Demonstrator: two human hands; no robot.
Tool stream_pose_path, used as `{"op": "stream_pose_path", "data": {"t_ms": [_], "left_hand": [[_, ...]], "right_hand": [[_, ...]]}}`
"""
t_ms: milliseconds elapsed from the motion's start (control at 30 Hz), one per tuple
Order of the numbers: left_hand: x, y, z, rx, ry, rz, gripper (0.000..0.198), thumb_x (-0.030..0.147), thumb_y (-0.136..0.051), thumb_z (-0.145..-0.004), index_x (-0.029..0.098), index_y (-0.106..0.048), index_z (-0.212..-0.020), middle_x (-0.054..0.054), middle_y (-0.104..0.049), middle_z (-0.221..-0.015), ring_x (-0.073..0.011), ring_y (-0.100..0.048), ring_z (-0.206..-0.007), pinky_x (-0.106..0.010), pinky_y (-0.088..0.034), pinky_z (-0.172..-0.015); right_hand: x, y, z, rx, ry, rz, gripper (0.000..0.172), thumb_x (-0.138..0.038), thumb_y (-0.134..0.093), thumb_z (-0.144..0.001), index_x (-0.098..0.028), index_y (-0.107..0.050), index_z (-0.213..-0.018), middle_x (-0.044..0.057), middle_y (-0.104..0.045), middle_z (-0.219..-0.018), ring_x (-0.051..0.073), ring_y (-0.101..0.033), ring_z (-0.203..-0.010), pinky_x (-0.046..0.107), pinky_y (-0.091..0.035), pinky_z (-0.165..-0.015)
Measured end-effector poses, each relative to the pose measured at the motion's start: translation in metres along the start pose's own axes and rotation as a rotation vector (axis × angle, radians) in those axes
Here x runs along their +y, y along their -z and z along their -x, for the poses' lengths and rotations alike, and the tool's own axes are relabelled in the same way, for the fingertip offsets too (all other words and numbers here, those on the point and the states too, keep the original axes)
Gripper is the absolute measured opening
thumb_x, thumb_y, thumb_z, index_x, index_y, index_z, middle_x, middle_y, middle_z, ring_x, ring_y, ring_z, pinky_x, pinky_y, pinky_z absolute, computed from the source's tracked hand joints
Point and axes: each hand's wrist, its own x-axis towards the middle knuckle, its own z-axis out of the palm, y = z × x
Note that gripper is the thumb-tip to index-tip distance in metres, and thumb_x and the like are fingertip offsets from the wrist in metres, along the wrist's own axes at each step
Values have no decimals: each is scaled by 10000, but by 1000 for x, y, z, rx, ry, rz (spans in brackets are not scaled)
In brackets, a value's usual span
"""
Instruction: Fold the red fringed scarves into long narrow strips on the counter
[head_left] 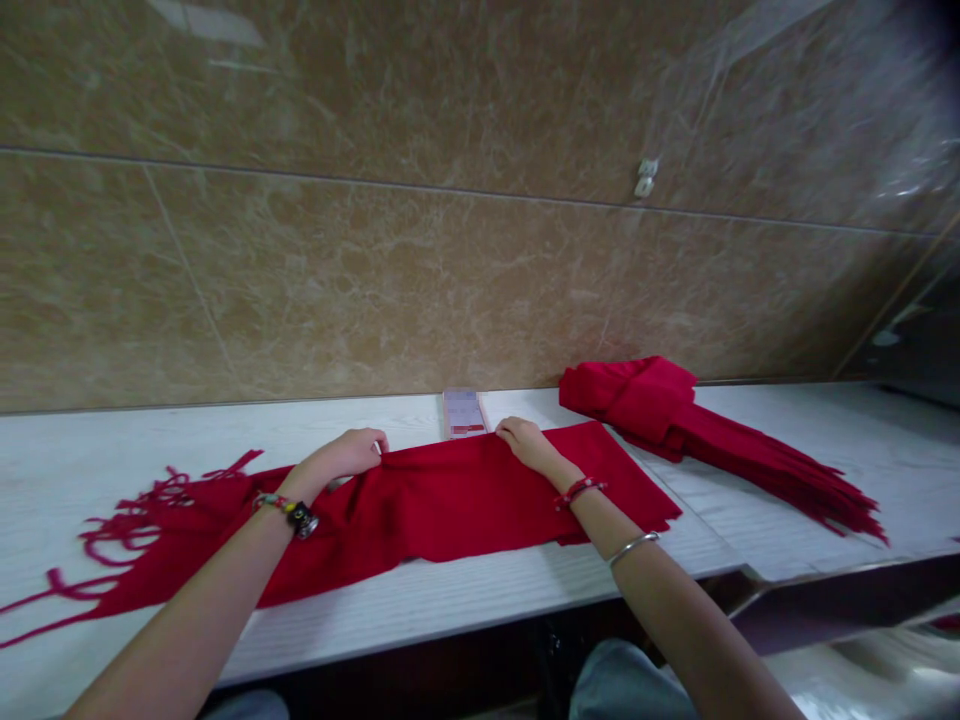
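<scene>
Left hand (pixel 352 455) and right hand (pixel 529 446) pinch a soft red scarf (pixel 457 505) lying lengthwise along the worktop (pixel 487 590), fringe (pixel 169 495) pointing left

Two hands (pixel 356 453) gripping a red scarf (pixel 465 500), phone (pixel 463 413) behind, white table (pixel 360 635)

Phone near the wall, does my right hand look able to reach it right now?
Likely yes. The phone lies just past the far edge of the red cloth, close to your right hand, and nothing visible stands between, though the hand may need to leave the cloth.
</scene>
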Motion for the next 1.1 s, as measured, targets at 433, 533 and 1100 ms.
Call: {"op": "stream_pose_path", "data": {"t_ms": [433, 533, 1100], "left_hand": [[-8, 6, -9, 52, -116, 101, 251, 165, -325, -725, 165, -565, -796, -25, -633, -847, -145, -563, -805, -226, -425, -734], [-13, 14, -2, -80, -130, 170, 212, 311, -427, -703, 166, -570, -762, -7, -622, -781, -145, -552, -744, -220, -436, -662], [-21, 19, -18, -328, -99, 415, 280, 250, -592, -501, 157, -509, -751, 30, -522, -672, -115, -482, -629, -201, -367, -550]], "right_hand": [[3, -3, 2, 24, -7, 19, 191, -144, -424, -861, -120, -611, -832, 98, -625, -855, 153, -566, -823, 238, -395, -755], [3, -5, 1, 13, 3, 14, 194, -142, -432, -857, -123, -620, -815, 93, -625, -840, 150, -570, -812, 233, -393, -752], [5, -5, 1, -45, 20, 47, 203, -147, -432, -857, -121, -633, -842, 86, -627, -868, 146, -562, -834, 210, -382, -766]]}}
